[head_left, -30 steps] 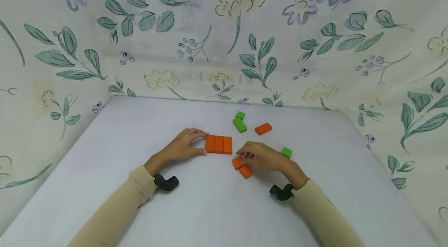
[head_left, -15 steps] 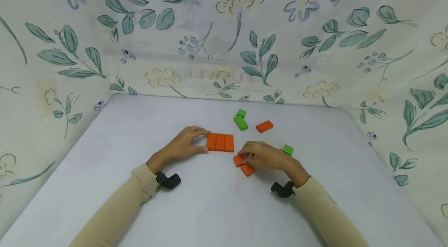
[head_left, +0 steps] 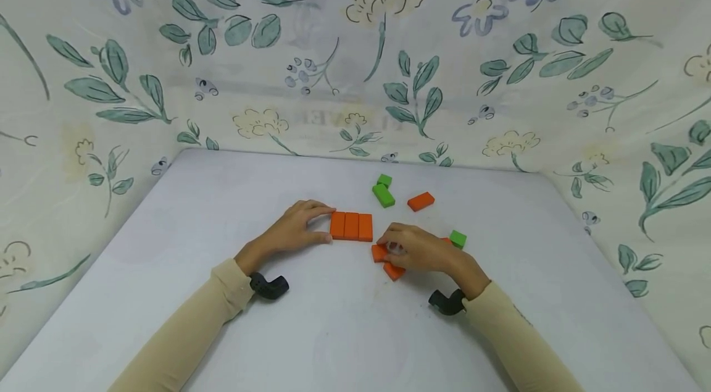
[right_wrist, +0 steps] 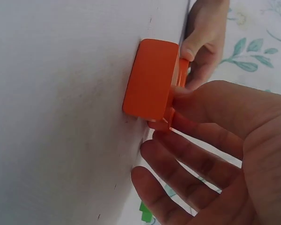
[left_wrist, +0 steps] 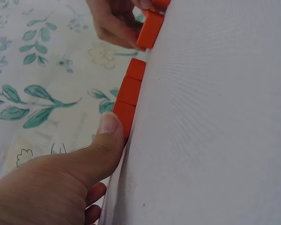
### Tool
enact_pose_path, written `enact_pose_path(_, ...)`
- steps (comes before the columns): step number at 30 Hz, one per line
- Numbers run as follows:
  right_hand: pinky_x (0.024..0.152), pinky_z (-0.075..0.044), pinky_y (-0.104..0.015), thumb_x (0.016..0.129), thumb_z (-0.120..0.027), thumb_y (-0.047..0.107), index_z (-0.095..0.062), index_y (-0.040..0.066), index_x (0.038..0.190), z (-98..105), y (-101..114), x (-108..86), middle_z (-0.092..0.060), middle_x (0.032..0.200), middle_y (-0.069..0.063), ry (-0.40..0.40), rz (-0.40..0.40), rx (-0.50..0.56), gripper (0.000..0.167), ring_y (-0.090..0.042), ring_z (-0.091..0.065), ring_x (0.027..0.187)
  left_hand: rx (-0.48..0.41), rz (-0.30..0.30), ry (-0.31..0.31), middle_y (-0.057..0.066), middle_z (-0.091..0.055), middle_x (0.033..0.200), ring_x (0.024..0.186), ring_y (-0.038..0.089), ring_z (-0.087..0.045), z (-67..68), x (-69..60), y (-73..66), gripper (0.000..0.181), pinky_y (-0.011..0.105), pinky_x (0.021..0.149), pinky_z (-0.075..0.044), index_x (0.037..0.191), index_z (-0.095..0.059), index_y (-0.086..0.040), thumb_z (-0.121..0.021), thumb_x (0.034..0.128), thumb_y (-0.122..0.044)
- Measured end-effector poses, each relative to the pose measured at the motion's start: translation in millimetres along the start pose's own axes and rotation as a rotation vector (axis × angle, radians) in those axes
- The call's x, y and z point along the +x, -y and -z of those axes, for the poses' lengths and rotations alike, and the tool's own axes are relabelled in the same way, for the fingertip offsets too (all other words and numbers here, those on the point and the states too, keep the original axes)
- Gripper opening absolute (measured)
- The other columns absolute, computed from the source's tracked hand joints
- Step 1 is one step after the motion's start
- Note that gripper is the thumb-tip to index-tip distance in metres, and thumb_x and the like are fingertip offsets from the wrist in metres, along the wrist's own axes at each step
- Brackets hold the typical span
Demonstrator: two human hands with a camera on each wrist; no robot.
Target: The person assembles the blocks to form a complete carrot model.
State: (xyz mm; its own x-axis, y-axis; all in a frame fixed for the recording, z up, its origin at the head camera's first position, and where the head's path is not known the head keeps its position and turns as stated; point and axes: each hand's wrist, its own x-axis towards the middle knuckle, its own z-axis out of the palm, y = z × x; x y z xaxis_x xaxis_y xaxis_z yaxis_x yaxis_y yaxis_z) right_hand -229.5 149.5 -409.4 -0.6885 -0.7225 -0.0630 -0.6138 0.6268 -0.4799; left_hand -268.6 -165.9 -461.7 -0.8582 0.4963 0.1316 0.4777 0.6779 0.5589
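Three orange blocks in a row: lying side by side between left hand and right hand.
Two loose orange blocks: upper block at the right fingertips; lower block just beside it, nearer the wearer.
Two more orange: far block beyond the right hand; half-hidden block just behind it.
Three green blocks: long one and small one beyond the right hand, third one to its right.
Left grip: thumb and index, spread apart, hold the row's leftmost block by its ends.
Right grip: thumb and index pinch the upper block; other fingers spread loosely.
Since half a second ago: blocks and hands look almost unmoved; the head view shifts slightly.
Hard to see: right index tip, covered by blocks at the right wrist; sleeves cut off below.
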Motion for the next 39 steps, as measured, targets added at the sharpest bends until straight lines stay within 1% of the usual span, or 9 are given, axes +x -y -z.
enact_pose_path(5,0.083,-0.056,-0.023,0.092,-0.071,0.011,-0.07,0.004,0.117,-1,1,-0.3,-0.064,0.106,-0.002,-0.019,0.022,-0.003,0.026,-0.014,-0.058,0.094,0.009,-0.001,-0.003,0.01,-0.053,0.145,0.136,0.032,-0.043,-1.3,0.8,1.0,0.067,0.058,0.113,-0.035,0.143,-0.056,-0.019,-0.078,0.085,-0.043)
enact_pose_path(10,0.085,-0.056,-0.027,0.092,-0.072,0.014,-0.069,0.003,0.118,-3,1,1.4,-0.064,0.107,-0.003,-0.067,0.052,-0.017,0.028,-0.016,-0.06,0.096,0.001,0.01,-0.002,0.009,-0.052,0.146,0.137,0.032,-0.042,-2.4,1.8,1.0,0.067,0.058,0.113,-0.035,0.143,-0.056,-0.021,-0.078,0.0848,-0.044)
enact_pose_path(15,0.087,-0.058,-0.03,0.092,-0.069,0.012,-0.068,0.004,0.118,-3,9,5.6,-0.064,0.109,-0.004,-0.109,0.066,-0.006,0.027,-0.018,-0.063,0.099,0.005,0.022,0.011,0.008,-0.052,0.147,0.138,0.032,-0.042,-2.7,1.3,0.1,0.067,0.058,0.113,-0.035,0.143,-0.056,-0.022,-0.077,0.0847,-0.046)
enact_pose_path(21,0.082,-0.057,-0.025,0.091,-0.072,0.014,-0.068,0.003,0.114,-4,24,19.1,-0.06,0.106,-0.007,-0.175,0.078,-0.076,0.026,-0.02,-0.063,0.096,0.01,0.017,-0.006,0.008,-0.053,0.145,0.137,0.033,-0.043,-1.4,1.3,-0.4,0.066,0.058,0.113,-0.035,0.143,-0.057,-0.022,-0.078,0.0846,-0.045)
enact_pose_path(24,0.083,-0.056,-0.025,0.091,-0.072,0.017,-0.068,0.004,0.114,-8,31,26.3,-0.06,0.106,-0.006,-0.173,0.058,-0.095,0.026,-0.019,-0.06,0.093,0.009,0.014,-0.005,0.008,-0.053,0.145,0.137,0.032,-0.043,-1.7,2.3,-0.4,0.066,0.058,0.112,-0.036,0.143,-0.057,-0.022,-0.078,0.0848,-0.045)
enact_pose_path(28,0.089,-0.056,-0.029,0.092,-0.072,0.02,-0.068,0.006,0.115,-14,40,34.0,-0.061,0.111,-0.005,-0.163,0.025,-0.125,0.028,-0.016,-0.058,0.096,0.004,0.004,-0.006,0.008,-0.053,0.145,0.136,0.032,-0.044,-1.7,2.2,-0.6,0.066,0.058,0.112,-0.036,0.142,-0.057,-0.021,-0.078,0.0846,-0.046)
enact_pose_path(32,0.094,-0.056,-0.032,0.091,-0.073,0.023,-0.068,0.006,0.114,-20,45,38.7,-0.061,0.112,-0.006,-0.196,0.034,-0.188,0.029,-0.018,-0.058,0.1,0.009,-0.007,-0.013,0.008,-0.054,0.145,0.135,0.032,-0.044,-1.1,2.2,-1.2,0.066,0.058,0.112,-0.036,0.142,-0.057,-0.021,-0.078,0.0844,-0.045)
enact_pose_path(36,0.087,-0.056,-0.027,0.09,-0.074,0.025,-0.069,0.007,0.111,-26,45,42.3,-0.06,0.105,-0.004,-0.237,0.053,-0.278,0.028,-0.015,-0.057,0.093,0.016,-0.012,-0.016,0.008,-0.053,0.145,0.135,0.032,-0.045,-0.6,1.2,-0.8,0.066,0.057,0.112,-0.036,0.142,-0.057,-0.02,-0.077,0.0847,-0.046)
enact_pose_path(39,0.082,-0.056,-0.025,0.09,-0.075,0.025,-0.07,0.007,0.11,-30,44,44.0,-0.06,0.103,-0.003,-0.251,0.059,-0.319,0.027,-0.013,-0.056,0.089,0.02,-0.015,-0.019,0.01,-0.053,0.145,0.136,0.033,-0.044,-0.5,-0.1,-0.4,0.067,0.057,0.112,-0.035,0.143,-0.057,-0.02,-0.077,0.0847,-0.046)
